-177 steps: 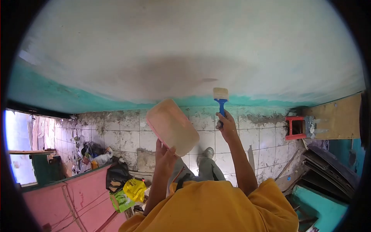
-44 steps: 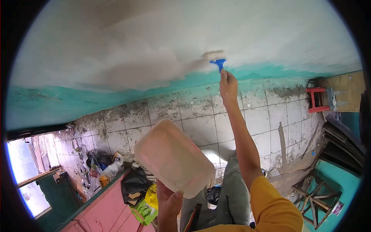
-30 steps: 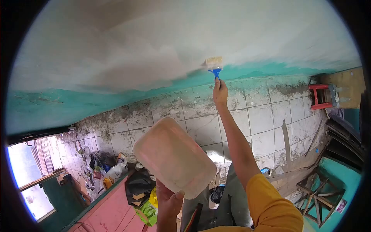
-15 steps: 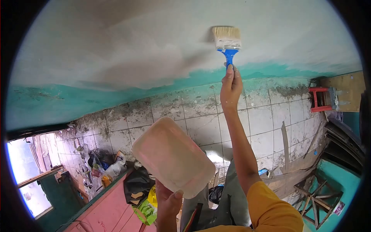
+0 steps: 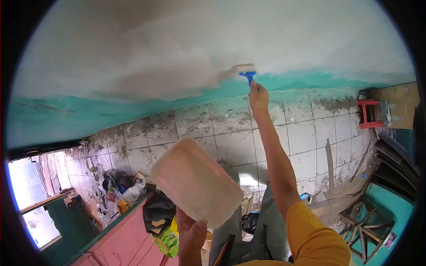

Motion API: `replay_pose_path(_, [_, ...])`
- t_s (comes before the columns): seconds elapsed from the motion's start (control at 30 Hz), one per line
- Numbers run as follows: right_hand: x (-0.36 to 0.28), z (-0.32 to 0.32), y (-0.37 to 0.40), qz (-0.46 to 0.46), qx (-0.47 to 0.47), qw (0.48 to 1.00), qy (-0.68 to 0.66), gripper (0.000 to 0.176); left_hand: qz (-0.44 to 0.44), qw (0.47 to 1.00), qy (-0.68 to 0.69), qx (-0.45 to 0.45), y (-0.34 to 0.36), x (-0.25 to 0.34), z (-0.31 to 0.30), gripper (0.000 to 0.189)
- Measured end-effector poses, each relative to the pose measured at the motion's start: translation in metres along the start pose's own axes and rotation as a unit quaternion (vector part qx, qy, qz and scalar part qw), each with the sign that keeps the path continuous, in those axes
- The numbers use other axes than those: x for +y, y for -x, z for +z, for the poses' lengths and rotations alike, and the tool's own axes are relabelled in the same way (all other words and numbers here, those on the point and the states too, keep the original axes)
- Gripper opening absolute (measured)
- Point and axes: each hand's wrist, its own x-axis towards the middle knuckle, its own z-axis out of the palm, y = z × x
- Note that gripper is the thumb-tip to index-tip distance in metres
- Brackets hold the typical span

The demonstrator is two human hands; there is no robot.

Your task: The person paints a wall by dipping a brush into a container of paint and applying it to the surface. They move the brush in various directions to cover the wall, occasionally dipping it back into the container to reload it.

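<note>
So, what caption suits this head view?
Right hand presses a blue-handled brush against the wall; left hand holds a plastic tub.

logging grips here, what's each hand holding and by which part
The right hand holds a paintbrush by its blue handle, bristles on the wall. The left hand grips a plastic tub by its lower end, thumb over the edge.

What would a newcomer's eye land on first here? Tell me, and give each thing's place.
At upper centre, the right hand, arm stretched high, presses a blue-handled paintbrush against the pale wall, just above its teal band. At lower centre, the left hand grips a translucent pinkish plastic tub, held tilted. A red stool stands out at the far right.
</note>
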Motion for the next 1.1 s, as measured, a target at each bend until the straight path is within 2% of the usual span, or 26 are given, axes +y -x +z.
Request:
replay_pose_path(0.03, [-0.032, -0.012, 0.014, -0.001, -0.001, 1.0, 0.0, 0.043, 0.003, 1.0, 0.001, -0.001, 0.0, -0.001, 0.0, 0.103])
replay_pose_path(0.1, [-0.079, -0.03, 0.052, -0.027, 0.001, 0.982, -0.189, 0.044, 0.004, 1.0, -0.001, 0.004, 0.001, -0.001, 0.004, 0.103])
replay_pose_path(0.13, [-0.081, -0.029, 0.058, -0.026, 0.0, 0.982, -0.188, 0.044, 0.005, 1.0, -0.003, 0.008, 0.002, -0.001, 0.006, 0.103])
replay_pose_path(0.2, [-0.083, -0.028, 0.066, -0.136, 0.039, 0.961, -0.236, 0.043, 0.003, 1.0, -0.001, 0.008, 0.003, -0.002, 0.007, 0.103])
replay_pose_path(0.23, [-0.074, -0.023, 0.064, -0.136, 0.039, 0.961, -0.236, 0.043, 0.001, 1.0, 0.001, 0.006, 0.003, -0.003, 0.008, 0.102])
replay_pose_path(0.3, [-0.034, 0.001, 0.052, -0.179, 0.065, 0.959, -0.209, 0.043, 0.003, 1.0, 0.001, -0.001, 0.003, -0.008, 0.005, 0.102])
replay_pose_path(0.37, [0.014, 0.022, 0.031, -0.18, 0.077, 0.968, -0.158, 0.044, 0.006, 1.0, 0.001, -0.008, 0.005, -0.01, 0.004, 0.102])
replay_pose_path(0.43, [0.046, 0.035, 0.019, -0.111, 0.07, 0.991, -0.041, 0.04, 0.005, 1.0, 0.007, 0.019, 0.008, -0.01, 0.008, 0.101])
replay_pose_path(0.47, [0.064, 0.043, 0.012, -0.11, 0.07, 0.991, -0.043, 0.04, 0.006, 1.0, 0.005, 0.02, 0.007, -0.011, 0.005, 0.101])
replay_pose_path(0.53, [0.091, 0.051, 0.002, -0.035, 0.051, 0.998, 0.023, 0.043, 0.008, 1.0, 0.011, 0.022, 0.008, -0.014, 0.001, 0.102])
replay_pose_path(0.57, [0.097, 0.05, -0.003, -0.034, 0.052, 0.998, 0.023, 0.043, 0.007, 1.0, 0.011, 0.022, 0.009, -0.013, 0.001, 0.102])
replay_pose_path(0.63, [0.093, 0.047, -0.006, 0.031, 0.008, 0.999, 0.022, 0.044, 0.005, 0.999, 0.009, 0.034, 0.009, -0.011, 0.003, 0.102])
replay_pose_path(0.67, [0.09, 0.043, -0.007, 0.029, 0.008, 0.999, 0.023, 0.044, 0.006, 0.999, 0.011, 0.033, 0.01, -0.01, 0.003, 0.102])
replay_pose_path(0.77, [0.033, 0.01, 0.007, 0.007, -0.012, 1.0, -0.019, 0.045, 0.009, 1.0, 0.018, 0.017, 0.008, -0.009, 0.006, 0.102])
replay_pose_path(0.83, [-0.028, -0.023, 0.028, -0.073, 0.021, 0.994, -0.079, 0.042, 0.009, 1.0, 0.015, 0.018, 0.008, -0.008, 0.011, 0.101])
replay_pose_path(0.87, [-0.052, -0.037, 0.039, -0.073, 0.025, 0.994, -0.079, 0.042, 0.008, 1.0, 0.014, 0.015, 0.007, -0.008, 0.013, 0.101])
replay_pose_path(0.93, [-0.084, -0.055, 0.057, -0.107, 0.026, 0.974, -0.196, 0.037, 0.006, 1.0, 0.018, 0.008, 0.005, -0.008, 0.018, 0.101])
replay_pose_path(0.97, [-0.083, -0.05, 0.054, -0.108, 0.027, 0.974, -0.197, 0.037, 0.007, 1.0, 0.016, 0.007, 0.003, -0.01, 0.02, 0.101])
replay_pose_path(1.03, [-0.063, -0.035, 0.044, -0.211, 0.079, 0.949, -0.222, 0.04, 0.011, 1.0, 0.015, 0.0, 0.001, -0.015, 0.022, 0.1])
replay_pose_path(1.1, [-0.033, -0.017, 0.027, -0.209, 0.08, 0.956, -0.19, 0.038, 0.006, 1.0, 0.012, -0.004, 0.0, -0.02, 0.021, 0.099])
